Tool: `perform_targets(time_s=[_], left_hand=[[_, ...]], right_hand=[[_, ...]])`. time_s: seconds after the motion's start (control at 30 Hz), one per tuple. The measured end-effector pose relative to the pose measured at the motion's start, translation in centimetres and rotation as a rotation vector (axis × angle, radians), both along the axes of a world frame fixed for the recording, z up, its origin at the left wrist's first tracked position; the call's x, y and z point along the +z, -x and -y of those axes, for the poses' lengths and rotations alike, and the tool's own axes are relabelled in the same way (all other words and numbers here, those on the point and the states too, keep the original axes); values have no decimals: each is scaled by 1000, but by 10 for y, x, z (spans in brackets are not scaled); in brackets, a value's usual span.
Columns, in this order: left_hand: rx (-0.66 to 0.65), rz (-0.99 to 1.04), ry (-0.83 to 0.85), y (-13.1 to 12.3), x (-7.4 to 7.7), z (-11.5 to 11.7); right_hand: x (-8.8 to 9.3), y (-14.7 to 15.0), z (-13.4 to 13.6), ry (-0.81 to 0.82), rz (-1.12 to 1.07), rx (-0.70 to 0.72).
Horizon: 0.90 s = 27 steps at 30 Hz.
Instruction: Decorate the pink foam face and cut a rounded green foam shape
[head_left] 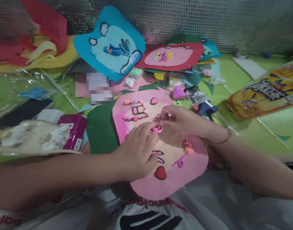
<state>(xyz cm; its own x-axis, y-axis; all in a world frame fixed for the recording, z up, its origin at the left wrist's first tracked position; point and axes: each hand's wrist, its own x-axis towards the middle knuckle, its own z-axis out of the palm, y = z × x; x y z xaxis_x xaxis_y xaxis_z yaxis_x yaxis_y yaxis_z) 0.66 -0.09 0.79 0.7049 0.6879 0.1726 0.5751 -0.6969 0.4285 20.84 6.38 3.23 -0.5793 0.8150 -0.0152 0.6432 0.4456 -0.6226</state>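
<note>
A pink cut-paper card point(185, 179) with a cream middle lies before me, partly over my lap. Clay-like flowers, curled strands and a red heart point(160, 172) decorate it. My left hand point(139, 148) lies on the card, thumb apart from its bent fingers, the fingertips beside a pink swirl point(157, 128). Above the card's middle, my right hand point(182, 121) has its fingers closed around a thin pink strand point(167, 111). Its fingertips are close to the swirl and partly hide small details there. A dark green sheet point(100, 134) shows beneath the card.
Behind stand a blue paper card point(91, 48) and a red one point(194, 52), against a perforated metal panel point(185, 19). Small clay packets point(178, 91) lie between. A yellow snack bag point(264, 92) is at right; a phone case point(36, 137) and purple object point(73, 127) are at left.
</note>
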Motion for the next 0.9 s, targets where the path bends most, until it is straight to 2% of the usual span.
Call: perform_targets(time_s=[0.2,0.57,0.73,0.9], left_hand=[[-25,3,-88,1,-2,1],[-106,-132,-316,0,-4,7],[-85,-138,-356,0,-2,10],[-142,-127,-406,0,-4,13]], right_hand=[[-6,0,1,-46,46,71],[-3,6,20,-192,141,56],[-6,7,25,-247,215,54],[-2,9,27,-261,291,66]])
